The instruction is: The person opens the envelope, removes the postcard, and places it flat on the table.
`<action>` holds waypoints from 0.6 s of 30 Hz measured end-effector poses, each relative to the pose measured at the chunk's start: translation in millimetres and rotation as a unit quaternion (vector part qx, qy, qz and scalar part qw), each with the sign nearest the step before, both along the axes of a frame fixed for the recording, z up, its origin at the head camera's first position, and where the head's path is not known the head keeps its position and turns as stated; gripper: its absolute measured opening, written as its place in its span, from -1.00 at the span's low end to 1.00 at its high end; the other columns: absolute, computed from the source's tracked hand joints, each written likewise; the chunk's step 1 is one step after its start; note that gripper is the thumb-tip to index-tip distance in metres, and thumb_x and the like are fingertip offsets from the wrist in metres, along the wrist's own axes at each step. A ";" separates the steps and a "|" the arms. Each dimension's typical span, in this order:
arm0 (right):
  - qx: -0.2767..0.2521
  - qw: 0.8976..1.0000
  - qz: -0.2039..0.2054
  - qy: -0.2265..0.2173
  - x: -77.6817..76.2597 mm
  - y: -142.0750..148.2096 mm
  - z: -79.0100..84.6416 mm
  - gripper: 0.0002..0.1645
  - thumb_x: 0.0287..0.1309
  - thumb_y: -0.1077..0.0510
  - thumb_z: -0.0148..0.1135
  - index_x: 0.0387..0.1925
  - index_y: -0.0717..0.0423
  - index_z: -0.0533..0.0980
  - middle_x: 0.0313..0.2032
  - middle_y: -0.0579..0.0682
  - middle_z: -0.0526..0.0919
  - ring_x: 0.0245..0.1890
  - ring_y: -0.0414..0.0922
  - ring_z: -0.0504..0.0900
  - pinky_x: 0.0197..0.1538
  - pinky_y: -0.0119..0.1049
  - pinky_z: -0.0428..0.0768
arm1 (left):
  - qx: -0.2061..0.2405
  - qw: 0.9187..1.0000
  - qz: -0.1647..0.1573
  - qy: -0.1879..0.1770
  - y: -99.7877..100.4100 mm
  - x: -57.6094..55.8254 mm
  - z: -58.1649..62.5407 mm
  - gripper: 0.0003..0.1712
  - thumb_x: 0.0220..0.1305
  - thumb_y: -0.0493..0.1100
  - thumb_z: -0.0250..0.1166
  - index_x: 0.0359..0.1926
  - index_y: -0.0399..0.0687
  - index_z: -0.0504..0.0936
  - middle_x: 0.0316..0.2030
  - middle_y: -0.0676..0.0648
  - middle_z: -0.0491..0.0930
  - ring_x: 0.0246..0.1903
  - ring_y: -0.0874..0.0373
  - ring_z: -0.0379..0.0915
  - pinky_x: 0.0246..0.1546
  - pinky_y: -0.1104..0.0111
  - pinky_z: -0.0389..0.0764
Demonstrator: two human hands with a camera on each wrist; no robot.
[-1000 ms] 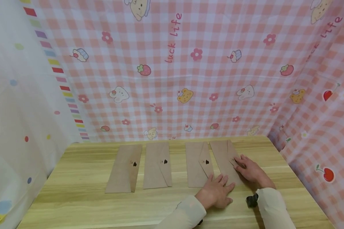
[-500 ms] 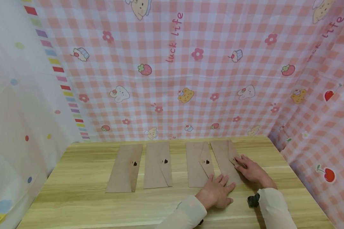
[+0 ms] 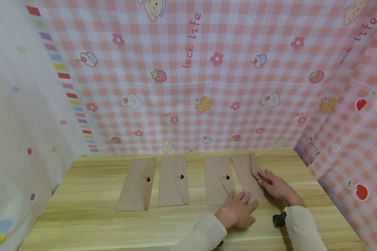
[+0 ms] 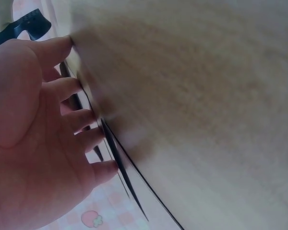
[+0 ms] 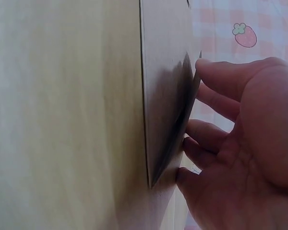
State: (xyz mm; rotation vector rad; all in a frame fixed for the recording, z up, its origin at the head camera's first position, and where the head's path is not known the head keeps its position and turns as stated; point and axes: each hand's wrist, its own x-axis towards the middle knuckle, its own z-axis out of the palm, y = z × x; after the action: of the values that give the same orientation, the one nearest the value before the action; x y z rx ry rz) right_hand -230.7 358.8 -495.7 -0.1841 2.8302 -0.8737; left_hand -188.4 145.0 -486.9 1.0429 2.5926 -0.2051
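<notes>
Several brown paper envelopes lie in a row on the table. The rightmost envelope (image 3: pixel 243 169) leans at a slight angle, and its flap (image 5: pixel 187 105) stands a little raised with a dark gap beneath. At the edge of that flap is my right hand (image 3: pixel 275 186), its thumb and fingertips pinching it. My left hand (image 3: pixel 238 210) rests with fingers spread over the near ends of the rightmost envelope and the neighbouring envelope (image 3: pixel 216 181). In the left wrist view, the fingertips of my left hand (image 4: pixel 43 124) touch the paper and the tabletop.
Two more envelopes, a far-left envelope (image 3: pixel 133 184) and another envelope (image 3: pixel 172 181), lie to the left, each with a small dark print. The wooden table (image 3: pixel 113 230) ends at a pink checked cloth (image 3: pixel 176 90) behind and at the right.
The rightmost envelope's flap has risen slightly at its edge, opening a dark gap under my right fingers. My left hand has stayed in place.
</notes>
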 end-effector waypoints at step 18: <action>-0.018 0.998 0.002 0.055 -3.4 -0.9 0.5 -0.35 0.49 0.00 0.01 0.40 0.34 0.26 0.31 0.47 0.32 0.29 0.46 0.29 0.24 0.34 0.32 | 0.002 1.000 0.006 0.005 -4.8 -0.3 0.1 -0.27 0.39 0.44 -0.10 0.51 0.62 -0.06 0.55 0.25 -0.13 0.52 0.35 -0.26 0.49 0.25 -0.04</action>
State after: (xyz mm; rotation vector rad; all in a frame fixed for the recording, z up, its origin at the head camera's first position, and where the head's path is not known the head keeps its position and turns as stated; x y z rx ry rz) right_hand -234.1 357.9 -495.1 -0.2489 2.9147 -0.9430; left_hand -188.7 140.2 -486.8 1.0301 2.6079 -0.2041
